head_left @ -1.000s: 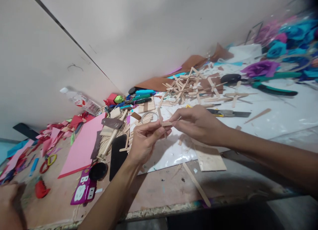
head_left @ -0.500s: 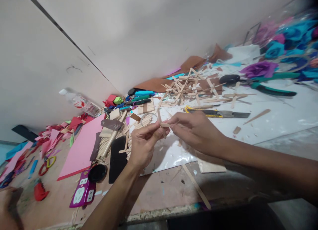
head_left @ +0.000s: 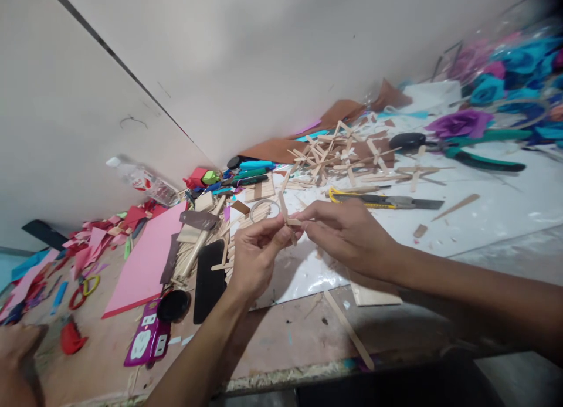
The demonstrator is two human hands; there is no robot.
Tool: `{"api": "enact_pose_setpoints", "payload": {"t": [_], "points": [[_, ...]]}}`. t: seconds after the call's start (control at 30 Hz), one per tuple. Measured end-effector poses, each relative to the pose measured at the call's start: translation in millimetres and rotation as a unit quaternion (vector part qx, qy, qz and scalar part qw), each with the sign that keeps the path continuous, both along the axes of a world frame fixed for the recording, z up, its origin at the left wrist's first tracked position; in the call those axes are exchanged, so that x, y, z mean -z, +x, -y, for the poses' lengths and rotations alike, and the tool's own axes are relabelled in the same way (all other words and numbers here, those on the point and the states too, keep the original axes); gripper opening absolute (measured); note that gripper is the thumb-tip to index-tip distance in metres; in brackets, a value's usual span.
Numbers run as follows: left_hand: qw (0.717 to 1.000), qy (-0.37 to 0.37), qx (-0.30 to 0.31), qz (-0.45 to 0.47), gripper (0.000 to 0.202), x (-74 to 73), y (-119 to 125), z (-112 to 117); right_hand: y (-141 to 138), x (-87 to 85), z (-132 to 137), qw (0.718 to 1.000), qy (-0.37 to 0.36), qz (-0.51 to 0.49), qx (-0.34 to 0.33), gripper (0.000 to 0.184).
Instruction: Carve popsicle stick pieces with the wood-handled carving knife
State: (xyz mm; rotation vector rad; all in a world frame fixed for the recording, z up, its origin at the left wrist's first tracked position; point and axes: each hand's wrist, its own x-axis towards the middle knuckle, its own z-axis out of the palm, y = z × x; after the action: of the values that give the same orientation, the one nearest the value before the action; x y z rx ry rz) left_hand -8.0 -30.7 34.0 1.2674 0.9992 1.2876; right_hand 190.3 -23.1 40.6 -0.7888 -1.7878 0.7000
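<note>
My left hand [head_left: 255,254] pinches a small piece made of wooden craft sticks between thumb and fingers. One craft stick [head_left: 282,204] of it points up and away, while a short crosswise piece [head_left: 293,222] points toward my right hand [head_left: 352,234]. The thumb and forefinger of that hand are pinched together at the crosswise piece's end; the exact contact is too small to make out. Behind my hands lies a pile of joined craft sticks [head_left: 323,155]. A yellow-and-black utility knife [head_left: 387,201] rests just beyond my right hand, on a white sheet [head_left: 303,281].
Green-handled pliers [head_left: 484,159] and paper flowers [head_left: 460,123] are at the right. To the left lie a tape ring [head_left: 264,209], a black phone-like slab [head_left: 208,284], pink paper [head_left: 145,260], a purple case [head_left: 147,339] and a bottle [head_left: 145,181]. Another person's hand [head_left: 17,348] rests lower left.
The crosswise piece has tilted slightly in my fingers, and my hands stay almost in place. At the lower left, the other person's hand has come further into view.
</note>
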Motion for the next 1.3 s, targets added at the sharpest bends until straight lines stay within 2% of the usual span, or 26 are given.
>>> {"api": "enact_pose_setpoints", "payload": {"t": [0.13,0.37,0.57,0.73,0.93,1.07,1.3], "points": [[1.0,0.004,0.003,0.004,0.022,0.2,0.1,-1.1,-0.2,-1.6,1.4,1.0,0.007,-0.016,-0.007,0.021],[0.996,-0.039,-0.012,0.084,0.028,-4.2,5.5,-3.2,2.5,-7.3,-2.4,0.998,-0.01,-0.065,-0.006,0.018],[0.979,-0.122,0.047,0.155,0.026,-4.4,2.5,-4.8,2.1,-6.5,-1.4,0.998,-0.017,-0.064,-0.011,0.018],[0.958,-0.179,0.112,0.195,0.025,-6.1,-0.6,-4.2,5.3,-6.5,-2.7,0.997,-0.019,-0.061,-0.044,0.015],[0.947,-0.18,0.16,0.212,0.02,-10.1,-4.1,-1.4,5.5,-11.2,-2.3,0.986,-0.088,-0.098,-0.104,0.015],[0.937,-0.191,0.197,0.218,0.019,-12.0,-7.3,-0.6,4.7,-12.3,-2.2,0.98,-0.103,-0.12,-0.124,0.014],[0.94,-0.168,0.192,0.226,0.021,-10.5,-3.3,0.4,8.7,-14.5,-9.0,0.97,-0.152,-0.123,-0.147,0.011]]}}
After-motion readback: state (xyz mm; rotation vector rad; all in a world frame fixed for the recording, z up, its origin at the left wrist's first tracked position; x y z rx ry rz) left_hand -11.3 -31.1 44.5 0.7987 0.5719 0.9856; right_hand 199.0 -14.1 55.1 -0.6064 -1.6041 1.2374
